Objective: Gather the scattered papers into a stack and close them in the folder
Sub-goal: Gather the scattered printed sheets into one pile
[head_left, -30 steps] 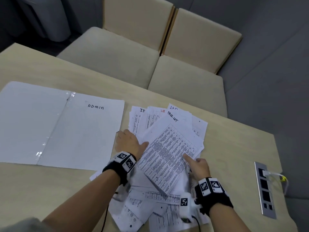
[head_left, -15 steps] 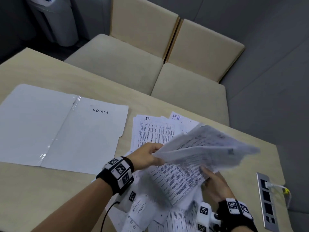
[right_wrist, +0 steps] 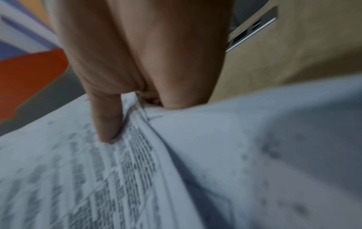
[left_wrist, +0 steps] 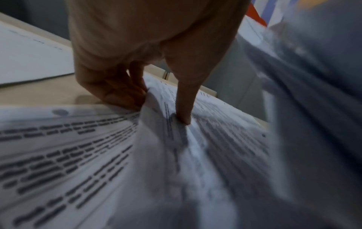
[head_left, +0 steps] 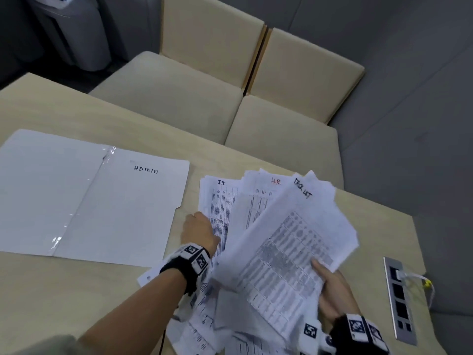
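Over the table (head_left: 64, 290), both hands thumb-up, left hand (head_left: 201, 233) and right hand (head_left: 332, 294) pinching papers (head_left: 289, 252).

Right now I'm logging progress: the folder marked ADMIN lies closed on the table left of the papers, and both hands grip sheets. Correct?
Not quite: the folder marked ADMIN lies open, both leaves flat, as the head view shows. It is left of the papers, and the left hand and right hand both grip sheets.

"What is past my desk (head_left: 358, 226)?"
"Two tan chairs (head_left: 179, 103), side by side, pushed up close to it."
"And the floor (head_left: 422, 124)?"
"Gray. A gray bin (head_left: 76, 34) stands far off on my left."
"What is that by the desk's right edge?"
"A silver plug strip (head_left: 399, 301) with a white cable (head_left: 419, 280)."
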A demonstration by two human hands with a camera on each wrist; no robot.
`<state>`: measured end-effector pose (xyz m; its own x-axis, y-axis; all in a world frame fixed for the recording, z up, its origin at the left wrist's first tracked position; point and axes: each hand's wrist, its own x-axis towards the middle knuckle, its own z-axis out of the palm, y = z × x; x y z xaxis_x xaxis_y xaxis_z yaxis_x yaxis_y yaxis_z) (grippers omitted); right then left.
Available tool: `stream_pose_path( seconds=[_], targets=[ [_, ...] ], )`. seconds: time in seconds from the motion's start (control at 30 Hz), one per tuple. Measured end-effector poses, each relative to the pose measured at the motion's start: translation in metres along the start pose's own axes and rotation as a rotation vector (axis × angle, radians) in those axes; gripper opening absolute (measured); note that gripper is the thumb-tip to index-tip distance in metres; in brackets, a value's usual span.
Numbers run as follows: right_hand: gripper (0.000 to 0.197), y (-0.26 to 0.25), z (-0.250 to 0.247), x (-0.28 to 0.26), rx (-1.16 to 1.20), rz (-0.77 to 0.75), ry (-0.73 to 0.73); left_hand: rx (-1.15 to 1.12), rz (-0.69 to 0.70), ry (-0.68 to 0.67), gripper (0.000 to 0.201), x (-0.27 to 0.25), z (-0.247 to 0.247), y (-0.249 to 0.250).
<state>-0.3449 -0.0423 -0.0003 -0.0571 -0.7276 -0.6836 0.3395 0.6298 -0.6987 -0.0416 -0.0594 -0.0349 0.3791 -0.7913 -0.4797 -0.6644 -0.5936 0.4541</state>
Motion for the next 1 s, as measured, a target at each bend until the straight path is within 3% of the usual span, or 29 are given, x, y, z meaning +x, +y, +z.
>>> stream_pose_path(
  seconds=[0.07,0.17,0.23,0.27,0.33,0.43,0.53,0.63,0.73,0.8,0.83,0.9,0.97,1.0],
  targets=[
    [0.042,-0.001,0.019,0.011,-0.117,0.000,0.030,0.029,0.123,0.006,0.033,0.001,0.003,0.001],
    [0.070,0.000,0.039,0.023,-0.276,0.020,0.058,-0.029,0.334,0.156,0.013,-0.005,0.002,-0.004],
    [0.055,-0.001,0.045,0.028,-0.288,0.039,0.062,-0.156,0.367,0.153,0.010,-0.011,-0.003,-0.005],
    [0.042,-0.002,0.047,0.029,-0.290,0.055,0.054,-0.247,0.359,0.106,0.012,-0.014,-0.006,-0.003],
    [0.035,-0.002,0.046,0.030,-0.283,0.081,0.060,-0.480,0.267,-0.040,0.024,-0.021,-0.019,0.004],
    [0.042,0.000,0.035,0.024,-0.174,0.094,0.016,-0.831,0.115,-0.280,0.050,-0.029,-0.034,0.017],
    [0.055,0.001,0.015,0.019,-0.038,0.124,0.048,-0.851,0.059,-0.440,0.090,-0.032,-0.029,0.020],
    [0.034,-0.004,0.000,0.006,0.051,0.162,-0.015,-0.720,0.094,-0.541,0.074,-0.037,-0.014,0.023],
    [0.032,-0.005,-0.018,-0.007,0.167,0.183,-0.069,-0.755,0.200,-0.695,0.059,-0.056,-0.011,0.043],
    [0.062,-0.004,-0.037,-0.014,0.245,0.102,-0.101,-0.769,0.279,-0.854,0.049,-0.071,-0.013,0.059],
    [0.064,-0.005,-0.043,-0.017,0.276,0.064,-0.148,-0.760,0.304,-0.902,0.047,-0.076,-0.011,0.065],
    [0.043,-0.006,-0.048,-0.024,0.270,0.063,-0.131,-0.742,0.311,-0.949,0.043,-0.081,-0.009,0.071],
    [0.046,-0.006,-0.049,-0.029,0.238,0.062,-0.103,-0.703,0.335,-0.955,0.041,-0.080,-0.008,0.072],
    [0.048,-0.004,-0.054,-0.031,0.271,0.061,-0.228,-0.665,0.359,-0.925,0.042,-0.078,-0.010,0.070]
  ],
)
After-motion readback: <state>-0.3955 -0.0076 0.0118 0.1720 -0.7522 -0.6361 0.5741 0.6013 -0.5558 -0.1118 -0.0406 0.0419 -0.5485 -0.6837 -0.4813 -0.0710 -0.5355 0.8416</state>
